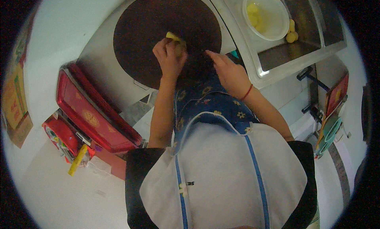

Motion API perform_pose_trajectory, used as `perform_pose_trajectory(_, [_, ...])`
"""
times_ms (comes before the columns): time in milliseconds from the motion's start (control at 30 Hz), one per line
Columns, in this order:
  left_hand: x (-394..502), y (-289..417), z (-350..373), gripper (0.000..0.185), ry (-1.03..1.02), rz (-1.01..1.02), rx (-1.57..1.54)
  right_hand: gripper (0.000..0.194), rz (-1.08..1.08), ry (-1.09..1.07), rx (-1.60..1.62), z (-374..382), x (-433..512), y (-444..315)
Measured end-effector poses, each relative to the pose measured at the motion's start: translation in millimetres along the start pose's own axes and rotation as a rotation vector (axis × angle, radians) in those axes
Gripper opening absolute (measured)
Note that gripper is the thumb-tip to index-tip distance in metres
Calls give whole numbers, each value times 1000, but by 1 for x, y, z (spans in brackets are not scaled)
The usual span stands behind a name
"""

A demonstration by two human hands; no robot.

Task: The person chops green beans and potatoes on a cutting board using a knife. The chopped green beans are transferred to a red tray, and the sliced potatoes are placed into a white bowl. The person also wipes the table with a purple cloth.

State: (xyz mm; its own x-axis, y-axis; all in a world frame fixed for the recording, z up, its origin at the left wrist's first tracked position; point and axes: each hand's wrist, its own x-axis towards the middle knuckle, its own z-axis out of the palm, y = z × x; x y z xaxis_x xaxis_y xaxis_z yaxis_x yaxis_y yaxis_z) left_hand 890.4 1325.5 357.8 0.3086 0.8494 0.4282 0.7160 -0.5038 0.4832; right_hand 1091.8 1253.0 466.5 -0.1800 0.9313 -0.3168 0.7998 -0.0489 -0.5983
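My left hand (171, 57) is closed around a pale yellow piece of food (172, 36), perhaps a peeled potato, over a round dark board (139, 45). Near the board's right edge is my right hand (230, 71), its fingers bent and pointing left. Something thin and dark may be in those fingers, but it blends into the dark board, so I cannot tell. Part of the yellow piece shows above my left fingers; the rest is hidden by them.
At upper right, a clear plastic tub (277, 18) with yellow pieces stands in a metal sink (289, 55). Small yellow round pieces (291, 36) lie beside it. Red patterned trays or boxes (89, 113) stand at left, near a yellow strip-like object (77, 160).
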Motion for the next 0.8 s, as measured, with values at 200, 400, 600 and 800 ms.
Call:
perform_pose_trajectory(200, [-5,-12,18,62,127,16,12,56,35,-67,-111,-11,-12,-32])
perform_pose_trajectory(400, [-2,-9,28,60,155,35,-35,58,63,-69,-80,-22,-18,-25])
perform_pose_trajectory(600, [-1,-9,25,49,158,28,-42,56,68,-60,-59,-22,-13,-29])
perform_pose_trajectory(800, [-1,-8,26,29,160,-1,-80,49,45,-29,-40,-8,14,-17])
